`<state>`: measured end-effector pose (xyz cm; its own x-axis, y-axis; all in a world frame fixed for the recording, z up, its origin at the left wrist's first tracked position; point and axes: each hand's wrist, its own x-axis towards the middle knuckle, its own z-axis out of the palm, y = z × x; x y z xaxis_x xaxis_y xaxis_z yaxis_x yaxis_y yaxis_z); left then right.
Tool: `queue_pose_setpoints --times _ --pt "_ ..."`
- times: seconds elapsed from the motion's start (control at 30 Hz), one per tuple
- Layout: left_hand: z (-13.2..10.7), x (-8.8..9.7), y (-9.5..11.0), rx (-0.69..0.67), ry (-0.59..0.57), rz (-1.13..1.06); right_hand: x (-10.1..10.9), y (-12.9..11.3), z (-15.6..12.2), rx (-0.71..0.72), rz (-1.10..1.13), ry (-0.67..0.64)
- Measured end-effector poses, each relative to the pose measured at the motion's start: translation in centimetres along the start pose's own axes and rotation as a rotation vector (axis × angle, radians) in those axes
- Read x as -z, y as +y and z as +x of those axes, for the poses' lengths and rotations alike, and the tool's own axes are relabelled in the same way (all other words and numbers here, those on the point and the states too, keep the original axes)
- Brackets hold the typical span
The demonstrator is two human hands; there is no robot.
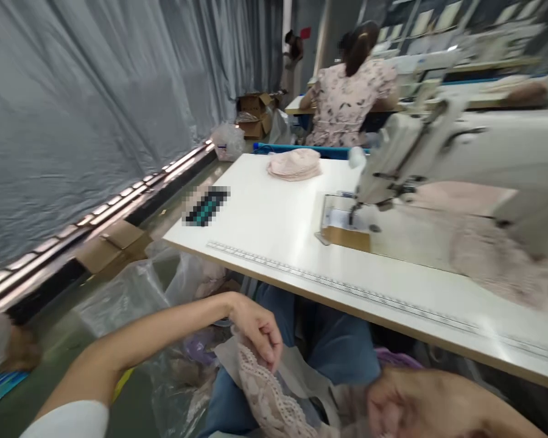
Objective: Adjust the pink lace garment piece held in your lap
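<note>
My left hand (256,331) is down over my lap, below the table edge, its fingers pinched on a strip of beige lace fabric (267,395). My right hand (393,404) is blurred at the bottom right, curled close to the same fabric; its grip cannot be made out. The lace lies across my blue-jeaned legs (342,353). On the white sewing table (265,219) stands a white sewing machine (420,152), with pink fabric (497,258) under its arm and a stack of pink lace pieces (295,164) at the far edge.
A ruler strip (347,286) runs along the table's near edge. Clear plastic bags (132,298) and cardboard boxes (114,243) sit on the floor at my left beside a grey curtain (95,103). Another person (351,91) sits ahead, back turned, at another station.
</note>
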<state>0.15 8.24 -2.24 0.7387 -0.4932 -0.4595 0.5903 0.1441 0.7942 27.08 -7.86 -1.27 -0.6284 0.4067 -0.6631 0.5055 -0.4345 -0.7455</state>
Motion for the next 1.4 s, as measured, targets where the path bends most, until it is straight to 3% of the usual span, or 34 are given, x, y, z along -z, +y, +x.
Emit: queue_pose_setpoints --times 0.17,0.4,0.73,0.83,0.93,1.03,1.13,1.23,1.4 --pt "-0.9 0.6 -0.4 -0.023 0.043 0.081 0.8 -0.3 -0.9 -0.027 -0.001 0.043" --pt "-0.8 0.7 0.5 -0.047 0.083 0.163 1.4 -0.3 -1.8 0.074 -0.18 0.068" --pt "-0.2 0.3 1.6 -0.063 0.114 0.276 0.9 0.1 -1.1 0.227 -0.074 0.06" --pt "1.5 -0.5 3.1 -0.041 0.174 0.375 0.8 -0.5 -0.7 0.234 -0.048 0.059" --pt "5.2 -2.0 4.1 -0.067 0.24 0.447 0.6 -1.3 -0.3 0.222 -0.034 0.052" --pt "9.0 -3.8 3.8 0.022 0.362 0.363 0.4 -2.1 -0.1 0.197 -0.034 0.062" --pt "10.8 -5.3 2.5 0.043 0.496 0.09 0.4 -2.4 -0.2 0.171 -0.019 0.067" --pt "10.2 -6.2 1.4 -0.057 0.504 -0.043 0.2 -2.2 -0.2 0.16 0.031 0.032" --pt "8.5 -6.2 0.9 -0.161 0.482 -0.036 -0.1 -1.6 0.3 0.174 0.068 0.049"
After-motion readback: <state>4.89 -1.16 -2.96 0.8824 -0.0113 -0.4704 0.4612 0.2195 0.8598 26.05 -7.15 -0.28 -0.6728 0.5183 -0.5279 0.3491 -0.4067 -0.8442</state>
